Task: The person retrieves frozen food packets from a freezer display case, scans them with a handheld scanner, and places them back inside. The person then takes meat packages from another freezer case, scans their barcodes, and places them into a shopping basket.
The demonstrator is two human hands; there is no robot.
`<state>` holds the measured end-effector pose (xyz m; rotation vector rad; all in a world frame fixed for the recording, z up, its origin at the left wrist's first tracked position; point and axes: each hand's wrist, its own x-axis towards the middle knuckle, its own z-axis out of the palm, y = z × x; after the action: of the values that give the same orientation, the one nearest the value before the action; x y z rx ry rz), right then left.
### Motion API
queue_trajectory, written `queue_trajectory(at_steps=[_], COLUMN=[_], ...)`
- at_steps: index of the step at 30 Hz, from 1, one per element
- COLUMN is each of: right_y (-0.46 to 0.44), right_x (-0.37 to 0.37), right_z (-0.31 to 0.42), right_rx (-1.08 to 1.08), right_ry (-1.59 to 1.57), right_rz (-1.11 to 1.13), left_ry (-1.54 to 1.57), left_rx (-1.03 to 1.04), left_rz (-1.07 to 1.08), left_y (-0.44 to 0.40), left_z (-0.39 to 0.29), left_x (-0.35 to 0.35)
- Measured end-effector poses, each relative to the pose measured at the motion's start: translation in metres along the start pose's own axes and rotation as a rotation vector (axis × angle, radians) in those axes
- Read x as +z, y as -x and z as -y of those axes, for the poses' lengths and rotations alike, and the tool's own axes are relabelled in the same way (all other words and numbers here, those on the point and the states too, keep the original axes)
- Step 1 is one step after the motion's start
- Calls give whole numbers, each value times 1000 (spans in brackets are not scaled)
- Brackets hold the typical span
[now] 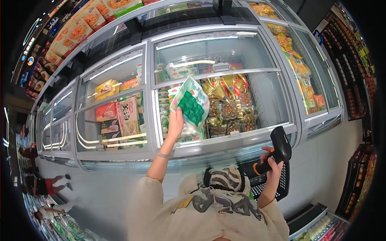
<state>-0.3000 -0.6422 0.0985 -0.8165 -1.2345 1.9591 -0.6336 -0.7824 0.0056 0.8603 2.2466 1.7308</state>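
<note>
My left hand (175, 122) grips the lower left edge of a clear plastic bag of frozen food (194, 105) with a large green panel on it. The bag is held up over the chest freezer, and what is inside it is hard to make out. My right hand (274, 165) is wrapped round the handle of a black and orange barcode scanner (281, 145), held out to the right of my body. Beneath the scanner is a black shopping basket (284, 182), partly hidden by my right arm.
The chest freezer's frame (149, 100) spans the front. Its middle bay holds gold packets (232, 88) and bags of brown food (223, 117); boxes (105, 111) lie in the left bay, yellow bags (299, 74) at right. People (44, 185) are at far left.
</note>
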Motion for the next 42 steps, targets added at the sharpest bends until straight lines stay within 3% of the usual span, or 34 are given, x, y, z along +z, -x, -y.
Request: queue_trajectory(at_steps=[2, 4, 10, 15, 18, 21, 27, 42], right_y=[-18, -28, -5, 19, 24, 28, 28, 28], right_x=[30, 58, 121, 142, 154, 169, 184, 177], right_z=[3, -1, -14, -31, -34, -40, -42, -34], right_rx=[56, 78, -119, -143, -159, -195, -236, -341], right_ry=[-101, -86, -18, -124, -175, -189, -178, -118], right_rz=[76, 69, 74, 14, 13, 24, 10, 74], left_ry=[322, 794, 1207, 1303, 1099, 1176, 1209, 947], left_rx=[-368, -461, -336, -288, -261, -225, -330, -134], left_rz=[-88, -298, -345, -297, -182, -166, 58, 124], left_y=[35, 62, 112, 134, 140, 142, 149, 145], left_z=[-31, -84, -141, -132, -135, -133, -117, -120], left_x=[-18, -19, -30, -46, -64, -81, -114, -118])
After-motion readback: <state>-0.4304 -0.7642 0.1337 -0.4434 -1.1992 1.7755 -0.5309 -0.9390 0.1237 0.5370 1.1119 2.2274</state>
